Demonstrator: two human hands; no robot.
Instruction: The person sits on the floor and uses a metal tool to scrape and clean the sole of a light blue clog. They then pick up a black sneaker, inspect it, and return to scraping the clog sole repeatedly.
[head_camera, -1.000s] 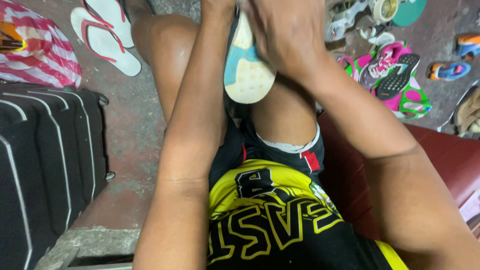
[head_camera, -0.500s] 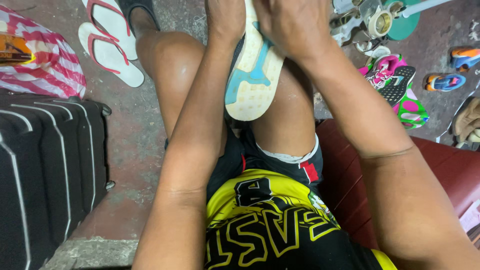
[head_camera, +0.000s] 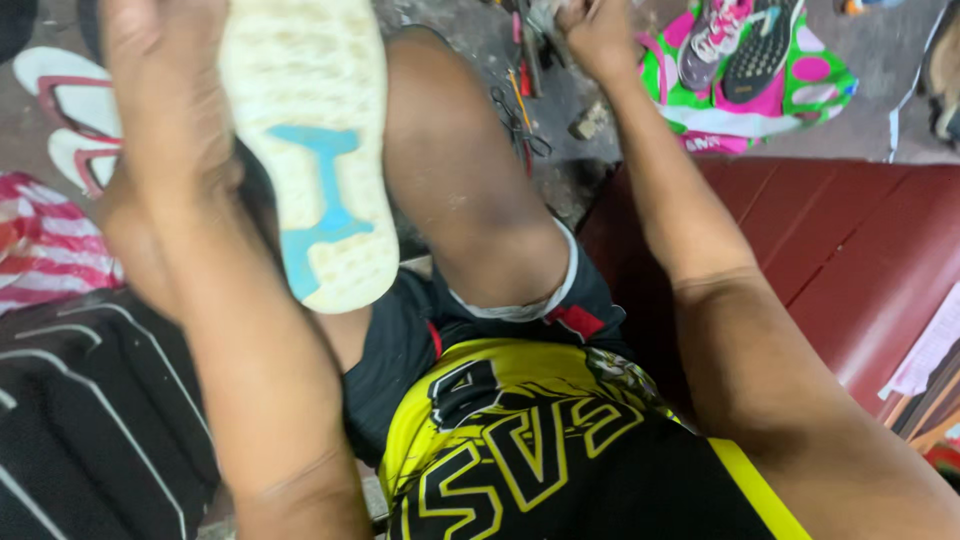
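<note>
The shoe (head_camera: 310, 150) is held up over the person's left knee, sole toward the camera: a pale, worn sole with a light blue bar-shaped inlay down its middle. The left hand (head_camera: 165, 110) clasps it along its left side, fingers wrapped round the edge, so that grip is closed on the shoe. The heel end hangs lowest, just above the black shorts (head_camera: 440, 320).

The right hand (head_camera: 600, 30) is stretched out well away from the shoe, down to the floor (head_camera: 600, 110) at the top edge of the view, among a scatter of small tools (head_camera: 520, 100). Its fingers look curled, perhaps round something thin, but the hand is cut off by the edge and I cannot tell whether it grasps anything.

Near that hand, on a green and pink cloth (head_camera: 790, 100) on the floor, lie a pair of sneakers (head_camera: 740, 40). A red bench (head_camera: 850, 260) runs under the right forearm. On the floor at the far left are white and red flip-flops (head_camera: 60, 120), a red and white striped bag (head_camera: 50, 250) just below them, and a black suitcase (head_camera: 90, 420) at the lower left corner.
</note>
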